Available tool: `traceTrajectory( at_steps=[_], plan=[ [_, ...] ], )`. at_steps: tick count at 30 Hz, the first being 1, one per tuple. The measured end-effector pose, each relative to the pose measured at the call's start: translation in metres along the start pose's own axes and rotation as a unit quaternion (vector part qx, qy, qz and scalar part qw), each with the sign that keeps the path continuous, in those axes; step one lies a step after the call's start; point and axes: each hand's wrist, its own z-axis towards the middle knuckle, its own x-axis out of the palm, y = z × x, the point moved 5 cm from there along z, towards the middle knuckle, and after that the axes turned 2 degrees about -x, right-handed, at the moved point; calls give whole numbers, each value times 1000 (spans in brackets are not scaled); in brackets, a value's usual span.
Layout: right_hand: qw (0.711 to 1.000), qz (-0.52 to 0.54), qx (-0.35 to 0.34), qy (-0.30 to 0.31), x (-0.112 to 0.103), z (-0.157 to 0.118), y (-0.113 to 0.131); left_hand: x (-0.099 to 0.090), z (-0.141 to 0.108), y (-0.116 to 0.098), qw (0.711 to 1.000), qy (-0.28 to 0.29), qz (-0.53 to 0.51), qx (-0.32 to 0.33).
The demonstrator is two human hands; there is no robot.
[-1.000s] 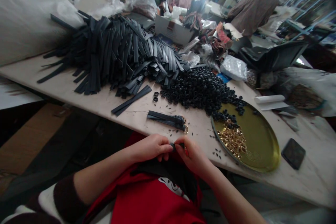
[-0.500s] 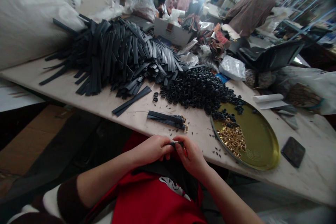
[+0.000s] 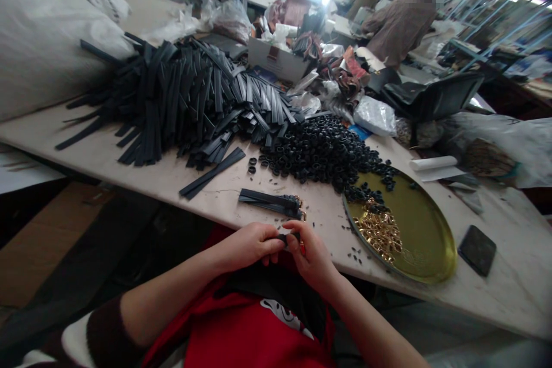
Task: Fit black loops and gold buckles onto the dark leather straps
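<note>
Just in front of the table edge, my left hand [image 3: 254, 246] and my right hand [image 3: 309, 254] meet, fingers closed on a short black strap [image 3: 283, 237]. Most of the strap is hidden by my fingers. A small red patch shows at my right palm; what it is I cannot make out. Right beyond my hands lie a few black straps with gold buckles [image 3: 269, 201]. Two loose black straps [image 3: 213, 172] cross further left. Small black loops [image 3: 323, 149] form a heap behind, spilling onto a round gold tray [image 3: 431, 230] that also bears gold buckles [image 3: 382, 234].
A large pile of black straps [image 3: 181, 98] covers the table's back left, beside a big white sack [image 3: 47, 40]. A dark phone-like slab [image 3: 477, 250] lies right of the tray. Behind are a cardboard box [image 3: 276, 60], plastic bags, a black chair [image 3: 435, 95] and a person [image 3: 399, 26].
My hands stay together on the strap with barely any shift of the fingers. The whole view has shifted slightly, so the table things appear a little further left.
</note>
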Motion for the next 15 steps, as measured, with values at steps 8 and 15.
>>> traceTrajectory(
  at_steps=[8, 15],
  plan=[
    [999, 13, -18, 33, 0, 9, -3, -8, 3, -3, 1000, 16, -14, 8],
    [990, 104, 89, -21, 13, 12, -23, -17, 14, -8, 995, 16, 93, 17]
  ],
)
